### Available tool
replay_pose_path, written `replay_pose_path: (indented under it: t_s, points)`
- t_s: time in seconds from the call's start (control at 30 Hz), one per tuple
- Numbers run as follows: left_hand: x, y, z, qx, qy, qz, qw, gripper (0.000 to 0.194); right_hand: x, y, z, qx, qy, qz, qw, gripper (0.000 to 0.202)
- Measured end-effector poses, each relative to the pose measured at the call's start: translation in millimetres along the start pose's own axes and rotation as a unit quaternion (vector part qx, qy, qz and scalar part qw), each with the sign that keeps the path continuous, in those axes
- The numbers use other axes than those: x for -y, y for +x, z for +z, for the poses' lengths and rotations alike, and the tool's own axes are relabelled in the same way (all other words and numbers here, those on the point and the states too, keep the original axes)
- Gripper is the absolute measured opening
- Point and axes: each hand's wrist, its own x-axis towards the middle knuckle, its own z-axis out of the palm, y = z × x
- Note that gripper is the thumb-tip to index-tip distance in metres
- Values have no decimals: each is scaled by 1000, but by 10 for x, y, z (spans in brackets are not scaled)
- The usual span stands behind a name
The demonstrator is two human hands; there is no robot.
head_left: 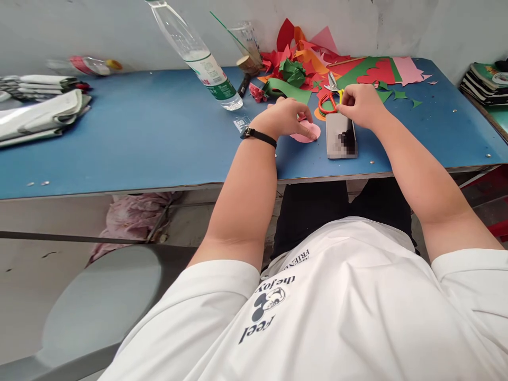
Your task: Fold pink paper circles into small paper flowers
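My left hand (286, 117), with a black watch on its wrist, rests over a pink paper circle (305, 133) on the blue table. Its fingers are curved and apart, and the thumb touches the paper. With thumb and fingers closed, my right hand (362, 103) pinches the yellow part of a pair of scissors (326, 103) with orange-red handles. The scissor blades point away from me, toward the paper pile. A phone (340, 138) lies face up just below the scissors. Orange paper shows partly under the scissors' handles.
Colored paper scraps (301, 53) are heaped by the wall. A red paper flower (257, 93), a clear water bottle (214, 76) and a plastic cup (246, 39) stand or lie left of them. Folded bags (43, 119) lie far left. A grey chair (107, 301) is below.
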Motion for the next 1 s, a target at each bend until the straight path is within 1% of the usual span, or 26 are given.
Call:
replay_pose_path:
  t_s: [0.07,0.13,0.2,0.27,0.37,0.43,0.5,0.6,0.67,0.73,0.8,1.0]
  points:
    - [-119,5,23,8,17,-23,1000,47,-10,2,1,-2,-3,2,1000,48]
    - [-217,-2,25,5,9,-24,1000,47,-24,5,-2,-6,-4,-1,1000,49]
    - [-267,-17,9,7,-9,-17,1000,47,-41,8,-8,-6,-6,-6,1000,49]
    - [-263,-30,-10,19,-23,-14,999,49,-57,12,-10,1,-11,-8,1000,49]
    - [-198,-26,-24,36,-25,-20,999,57,-63,15,-5,6,-20,-6,1000,49]
    - [-170,-16,-26,46,-8,-25,999,63,-48,12,-2,4,-15,-1,1000,49]
    - [-192,-18,-38,57,23,-28,998,70,-17,1,-6,3,-10,9,1000,50]
    - [-325,-62,-87,94,84,-48,991,83,39,-24,-29,1,-19,25,999,45]
    - [-436,-106,-130,131,125,-67,981,90,66,-41,-47,6,-31,27,999,42]
    - [-515,-141,-162,146,148,-76,975,90,77,-51,-60,10,-36,23,999,41]
    - [-539,-155,-176,147,152,-76,974,85,74,-55,-65,8,-35,16,999,42]
    - [-426,-120,-157,139,144,-57,978,75,73,-53,-60,10,-20,21,1000,44]
